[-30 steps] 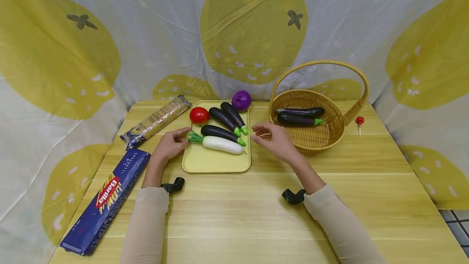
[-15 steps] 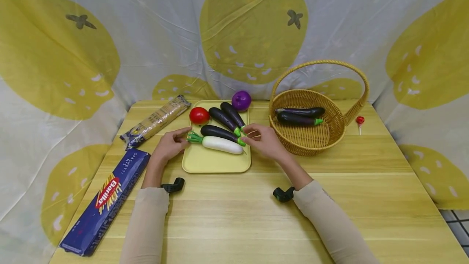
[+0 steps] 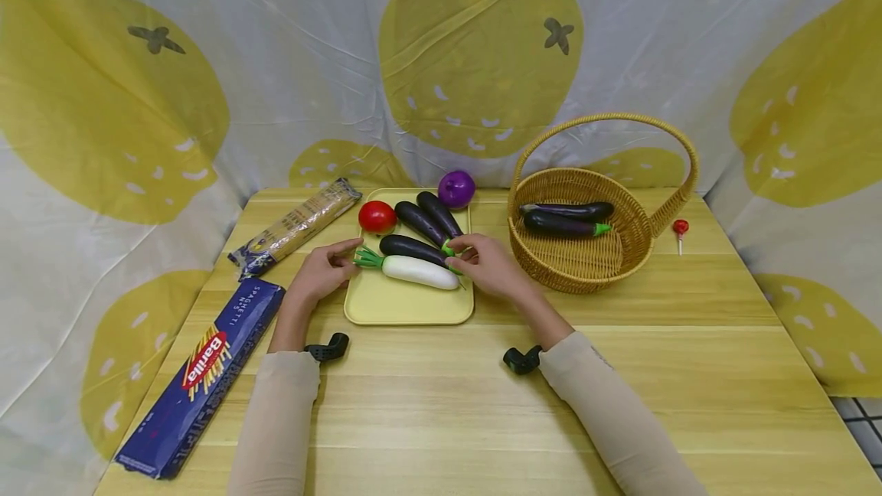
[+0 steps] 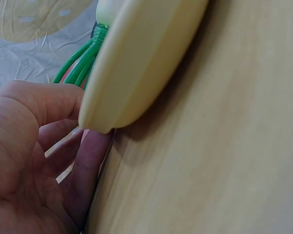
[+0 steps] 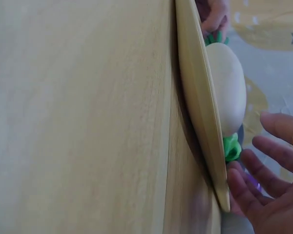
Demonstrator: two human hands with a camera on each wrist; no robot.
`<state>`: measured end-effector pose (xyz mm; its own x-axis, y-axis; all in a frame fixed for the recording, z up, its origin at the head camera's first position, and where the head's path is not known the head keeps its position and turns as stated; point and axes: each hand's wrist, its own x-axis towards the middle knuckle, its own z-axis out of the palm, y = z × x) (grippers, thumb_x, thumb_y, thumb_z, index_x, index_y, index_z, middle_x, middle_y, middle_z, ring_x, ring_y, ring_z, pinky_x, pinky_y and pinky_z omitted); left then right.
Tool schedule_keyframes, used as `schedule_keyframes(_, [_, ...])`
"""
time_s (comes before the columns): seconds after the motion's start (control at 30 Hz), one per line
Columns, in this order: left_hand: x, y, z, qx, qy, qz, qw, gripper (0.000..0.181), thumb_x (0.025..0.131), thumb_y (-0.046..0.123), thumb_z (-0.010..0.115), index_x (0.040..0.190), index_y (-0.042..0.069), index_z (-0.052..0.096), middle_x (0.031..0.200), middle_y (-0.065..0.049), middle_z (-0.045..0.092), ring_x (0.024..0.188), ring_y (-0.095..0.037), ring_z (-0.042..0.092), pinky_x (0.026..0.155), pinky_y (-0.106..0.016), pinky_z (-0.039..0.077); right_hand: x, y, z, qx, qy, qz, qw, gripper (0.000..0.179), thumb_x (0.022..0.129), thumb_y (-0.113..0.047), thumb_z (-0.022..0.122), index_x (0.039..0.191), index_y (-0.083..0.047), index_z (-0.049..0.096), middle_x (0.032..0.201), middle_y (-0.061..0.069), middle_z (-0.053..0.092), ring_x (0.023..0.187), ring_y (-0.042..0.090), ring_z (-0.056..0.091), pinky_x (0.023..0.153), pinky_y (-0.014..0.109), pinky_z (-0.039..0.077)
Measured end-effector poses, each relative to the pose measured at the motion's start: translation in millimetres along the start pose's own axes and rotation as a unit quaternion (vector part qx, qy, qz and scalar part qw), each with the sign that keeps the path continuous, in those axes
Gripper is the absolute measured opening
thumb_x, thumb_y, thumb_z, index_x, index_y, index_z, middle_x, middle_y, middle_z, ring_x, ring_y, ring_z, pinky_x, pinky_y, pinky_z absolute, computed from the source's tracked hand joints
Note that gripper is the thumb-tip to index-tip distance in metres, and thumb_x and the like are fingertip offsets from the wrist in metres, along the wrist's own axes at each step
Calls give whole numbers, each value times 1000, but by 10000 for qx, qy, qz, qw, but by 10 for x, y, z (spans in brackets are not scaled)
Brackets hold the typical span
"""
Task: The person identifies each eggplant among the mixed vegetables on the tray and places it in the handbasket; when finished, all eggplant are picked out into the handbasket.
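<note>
In the head view, a yellow tray [image 3: 406, 309] bears a white radish [image 3: 419, 272] with green leaves, several dark eggplants [image 3: 413, 247] and a red tomato [image 3: 377, 217]. My left hand [image 3: 322, 272] is at the tray's left edge; the left wrist view shows thumb and fingers pinching the tray rim [image 4: 141, 63]. Over the tray's right side, my right hand [image 3: 492, 265] reaches toward the eggplants' green stem ends and partly hides them. The right wrist view has its fingers [image 5: 266, 170] spread beside a green stem cap [image 5: 231, 147], with nothing seen held.
A wicker basket [image 3: 586, 282] with a tall handle holds two eggplants [image 3: 566, 224]. A purple round vegetable [image 3: 456, 190] is at the tray's back right corner. Leftward lie a noodle packet [image 3: 296, 228] and a blue spaghetti box [image 3: 203, 381]. A red lollipop [image 3: 681, 228] lies far right.
My right hand has moved left, from beside the tray to over its right side by the eggplant stems. The left hand has stayed at the tray's edge.
</note>
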<state>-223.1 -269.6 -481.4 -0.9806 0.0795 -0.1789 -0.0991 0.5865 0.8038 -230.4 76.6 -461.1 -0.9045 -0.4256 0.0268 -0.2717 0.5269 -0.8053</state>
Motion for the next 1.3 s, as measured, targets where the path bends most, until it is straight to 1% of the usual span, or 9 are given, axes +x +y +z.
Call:
schedule_keyframes(0.2, [4, 8, 2, 63, 14, 19, 10000, 59, 94, 15, 68, 150, 25, 56, 104, -16, 70, 73, -19, 62, 63, -27, 52, 65, -28, 52, -425, -13, -109, 9990, 38, 101, -28, 68, 133, -10, 69, 116, 10, 68, 98, 22, 65, 88, 37, 55])
schedule_keyframes(0.37, [6, 4, 9, 59, 0, 54, 10000, 58, 95, 16, 68, 150, 25, 56, 105, -17, 71, 74, -19, 62, 65, -28, 54, 120, -29, 111, -732, 63, -172, 9972, 37, 101, -26, 67, 133, -9, 70, 105, 9, 65, 88, 19, 59, 80, 33, 51])
schedule_keyframes(0.47, [2, 1, 8, 9, -11, 61, 10000, 58, 95, 15, 68, 151, 24, 56, 106, -18, 71, 75, -19, 62, 66, -28, 54, 149, -31, 141, -886, 72, -166, 9959, 35, 102, -25, 66, 132, -9, 71, 103, 8, 65, 85, 18, 58, 78, 32, 49])
schedule_keyframes(0.6, [2, -8, 4, -30, -18, 62, 10000, 58, 95, 14, 68, 151, 23, 56, 106, -18, 71, 75, -19, 61, 65, -27, 53, 171, -55, 165, -999, 17, -157, 9949, 34, 102, -23, 65, 132, -9, 71, 105, 10, 66, 84, 19, 60, 79, 33, 51])
schedule_keyframes(0.77, [6, -16, 0, -38, -10, 86, 10000, 58, 95, 15, 68, 151, 23, 56, 106, -17, 71, 75, -18, 61, 65, -27, 53, 187, -88, 181, -1111, -144, -126, 9936, 41, 99, -28, 70, 135, -8, 69, 105, 10, 66, 87, 19, 64, 79, 33, 53])
schedule_keyframes(0.97, [14, -28, 7, -32, 13, 101, 9999, 57, 94, 14, 68, 150, 23, 57, 108, -18, 71, 76, -17, 63, 66, -27, 54, 173, -108, 201, -1397, -229, -79, 9899, 46, 94, -31, 76, 135, -10, 69, 107, 10, 67, 97, 24, 63, 87, 38, 53])
schedule_keyframes(1.07, [14, -31, 9, -27, 8, 104, 9999, 58, 94, 13, 67, 150, 23, 57, 109, -19, 72, 77, -18, 63, 66, -27, 54, 160, -106, 208, -1471, -201, -97, 9889, 44, 96, -29, 74, 135, -9, 69, 110, 10, 67, 100, 25, 64, 90, 40, 54])
schedule_keyframes(1.3, [4, -38, -5, -1, -7, 104, 9999, 61, 93, 13, 67, 151, 24, 55, 108, -18, 72, 74, -18, 63, 64, -27, 53, 139, -120, 169, -1252, 54, -241, 9918, 40, 97, -21, 70, 134, -4, 69, 120, 16, 67, 102, 27, 65, 93, 41, 53])
